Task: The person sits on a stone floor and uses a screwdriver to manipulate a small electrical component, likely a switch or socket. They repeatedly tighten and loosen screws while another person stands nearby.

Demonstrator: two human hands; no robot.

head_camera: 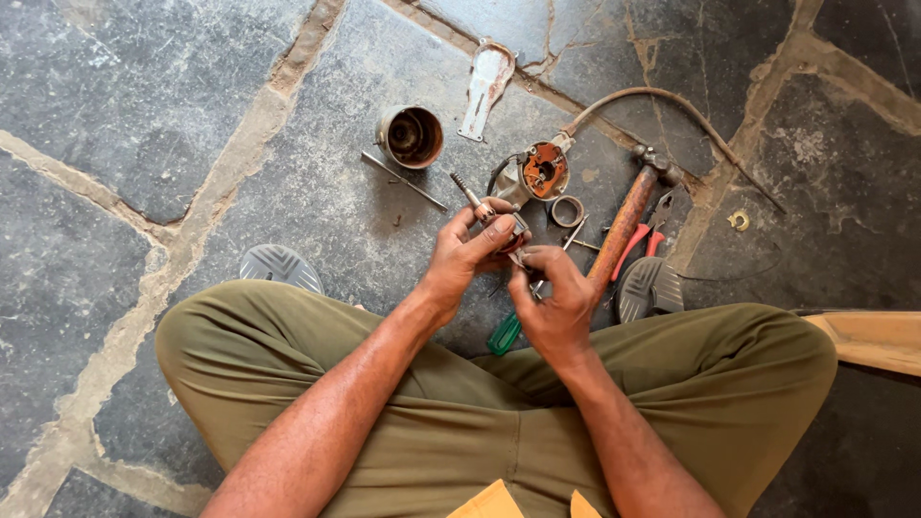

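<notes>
Two hands on one rotor, just below the orange housing [544,171].
Left hand [467,257] clasps the rotor [501,219]; right hand [554,299] pinches a small tool at it. Best kept steady, shaft braced.

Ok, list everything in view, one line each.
motor armature: one, metal with threaded shaft, held in left hand
metal cup housing: one, rusty grey, floor upper centre
metal plate: one, pale, above the cup
rod: one, grey, beside the cup
end cap with cable: one, orange face, centre
hammer: one, wooden handle, right
pliers: one, red handles, beside hammer
screwdriver: one, green handle, under hands
ring: one, metal, by the end cap
left hand: grip on armature
right hand: fingertips at armature
</notes>
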